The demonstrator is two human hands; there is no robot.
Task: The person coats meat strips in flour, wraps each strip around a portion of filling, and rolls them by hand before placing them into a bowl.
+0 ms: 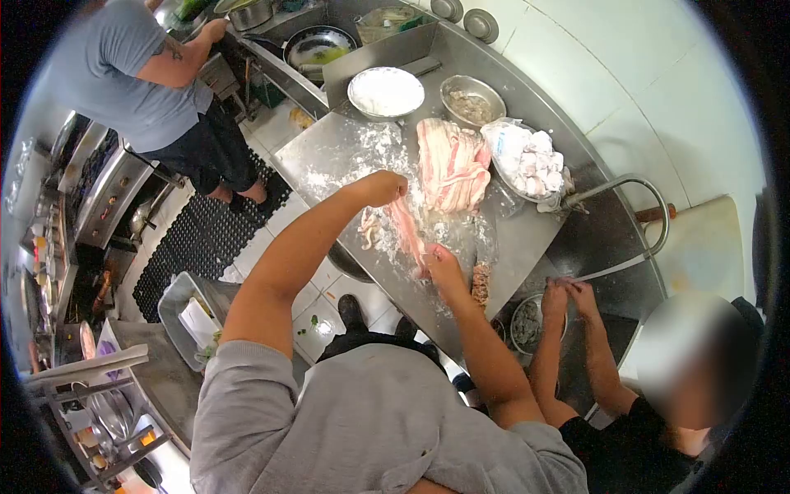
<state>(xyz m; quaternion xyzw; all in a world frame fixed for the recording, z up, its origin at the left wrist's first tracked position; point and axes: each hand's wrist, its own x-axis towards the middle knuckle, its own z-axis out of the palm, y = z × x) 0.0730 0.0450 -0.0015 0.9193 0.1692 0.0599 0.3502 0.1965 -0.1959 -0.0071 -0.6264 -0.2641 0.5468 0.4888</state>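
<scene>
A strip of bacon [404,226] is stretched between my two hands over the floured steel table [527,235]. My left hand [383,188] pinches its far end, and my right hand [443,270] grips the near end. A stack of bacon slices [451,167] lies just beyond my hands. Small pale scraps [369,228] sit on the flour left of the strip. Beside my right hand, a mottled brown handle [480,285] lies on the table, seemingly a knife's.
A bowl of white powder [385,92], a metal bowl [473,100] and a bowl of white coated pieces [529,160] stand at the back. At right, a co-worker's hands [568,296] work above a sink bowl [531,325]. Another person [152,78] stands far left.
</scene>
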